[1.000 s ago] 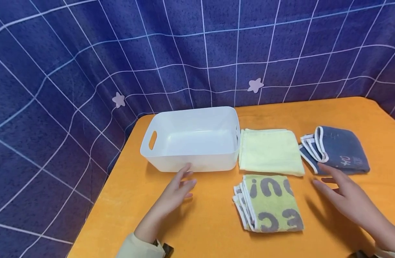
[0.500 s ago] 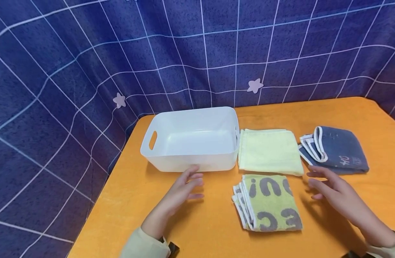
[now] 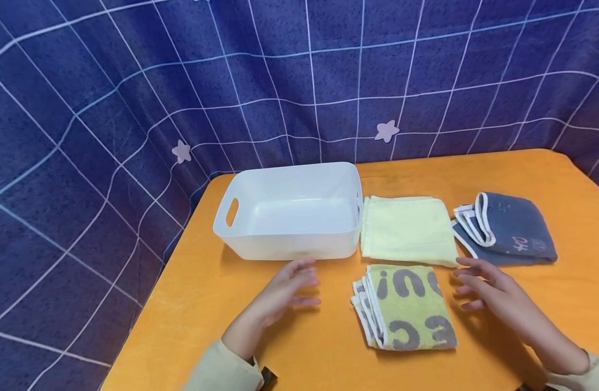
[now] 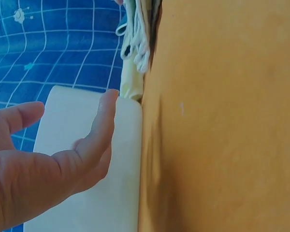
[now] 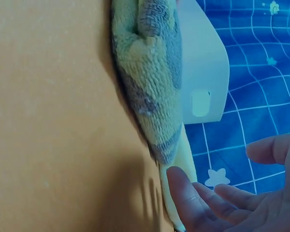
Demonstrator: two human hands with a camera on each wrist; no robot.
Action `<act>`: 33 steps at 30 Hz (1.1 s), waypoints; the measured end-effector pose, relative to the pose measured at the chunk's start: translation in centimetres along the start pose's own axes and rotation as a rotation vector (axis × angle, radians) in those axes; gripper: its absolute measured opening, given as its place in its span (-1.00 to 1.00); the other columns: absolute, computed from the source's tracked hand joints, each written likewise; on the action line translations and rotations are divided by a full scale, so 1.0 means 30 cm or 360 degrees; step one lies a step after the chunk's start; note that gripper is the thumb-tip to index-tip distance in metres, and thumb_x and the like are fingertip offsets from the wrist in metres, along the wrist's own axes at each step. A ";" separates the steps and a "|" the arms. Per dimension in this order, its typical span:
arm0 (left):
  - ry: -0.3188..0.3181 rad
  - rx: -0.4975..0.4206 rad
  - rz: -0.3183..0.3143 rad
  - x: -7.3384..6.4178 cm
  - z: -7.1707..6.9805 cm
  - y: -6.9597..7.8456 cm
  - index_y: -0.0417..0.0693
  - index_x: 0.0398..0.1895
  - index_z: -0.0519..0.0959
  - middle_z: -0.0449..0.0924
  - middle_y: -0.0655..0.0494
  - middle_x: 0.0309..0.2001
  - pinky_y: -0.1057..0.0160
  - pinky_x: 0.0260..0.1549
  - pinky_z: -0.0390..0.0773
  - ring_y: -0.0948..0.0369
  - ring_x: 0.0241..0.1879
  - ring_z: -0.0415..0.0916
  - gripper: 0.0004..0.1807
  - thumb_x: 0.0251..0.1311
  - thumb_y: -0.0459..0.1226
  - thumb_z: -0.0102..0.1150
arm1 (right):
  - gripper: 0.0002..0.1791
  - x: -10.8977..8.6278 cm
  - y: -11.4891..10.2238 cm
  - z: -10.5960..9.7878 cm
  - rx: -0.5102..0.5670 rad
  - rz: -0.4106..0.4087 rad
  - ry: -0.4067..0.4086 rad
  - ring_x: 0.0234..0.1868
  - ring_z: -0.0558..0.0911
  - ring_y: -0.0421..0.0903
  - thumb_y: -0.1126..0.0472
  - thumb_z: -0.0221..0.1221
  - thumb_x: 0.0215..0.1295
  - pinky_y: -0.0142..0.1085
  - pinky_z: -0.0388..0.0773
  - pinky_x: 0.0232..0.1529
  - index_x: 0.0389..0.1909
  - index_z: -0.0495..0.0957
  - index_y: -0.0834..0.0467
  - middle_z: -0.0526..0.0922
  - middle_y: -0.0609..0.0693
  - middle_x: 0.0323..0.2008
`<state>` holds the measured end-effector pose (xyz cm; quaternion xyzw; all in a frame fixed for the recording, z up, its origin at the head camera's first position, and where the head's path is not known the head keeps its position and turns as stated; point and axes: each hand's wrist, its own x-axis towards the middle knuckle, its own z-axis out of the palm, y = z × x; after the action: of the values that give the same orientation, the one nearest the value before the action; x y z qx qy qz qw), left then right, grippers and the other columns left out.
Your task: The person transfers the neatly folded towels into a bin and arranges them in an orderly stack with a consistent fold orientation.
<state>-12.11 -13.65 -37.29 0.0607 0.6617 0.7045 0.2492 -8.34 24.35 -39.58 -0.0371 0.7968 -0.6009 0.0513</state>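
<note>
My left hand [image 3: 284, 290] hovers over the orange tabletop, in front of the white plastic bin [image 3: 289, 247], fingers loosely extended and holding nothing. The left wrist view shows its thumb and fingers spread before the bin wall [image 4: 87, 208]. To the right lies a folded green towel with grey letters [image 3: 411, 309], its white-edged layers facing left. My right hand [image 3: 495, 293] is just right of this towel, fingers relaxed with nothing between them. In the right wrist view the fingers [image 5: 183, 188] reach toward the towel's end [image 5: 154, 96].
A folded pale yellow cloth [image 3: 409, 231] lies against the bin's right side. Right of it is a folded dark blue towel [image 3: 519, 228] with white edging. A blue grid-patterned curtain [image 3: 299, 81] with stars hangs behind the orange table [image 3: 191, 304] and along its left side.
Both hands have drifted inward toward the green towel, the left hand rightward and the right hand leftward, and both slightly nearer the front. The bin and cloths have stayed put.
</note>
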 end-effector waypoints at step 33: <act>-0.0085 -0.0055 -0.0296 0.066 0.159 -0.042 -0.35 0.37 0.05 0.23 -0.20 0.24 0.02 -0.25 0.60 -0.01 0.04 0.39 -0.34 0.27 -0.30 0.02 | -0.35 0.008 0.002 0.069 0.0077 0.0456 -0.0158 -0.26 0.57 -0.09 0.05 -0.11 0.45 -0.14 0.62 -0.33 0.33 0.02 0.43 0.45 0.24 0.04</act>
<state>-11.51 -8.49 -38.43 0.0134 0.6454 0.6877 0.3321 -8.32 22.36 -40.21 0.0486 0.7758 -0.6038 0.1768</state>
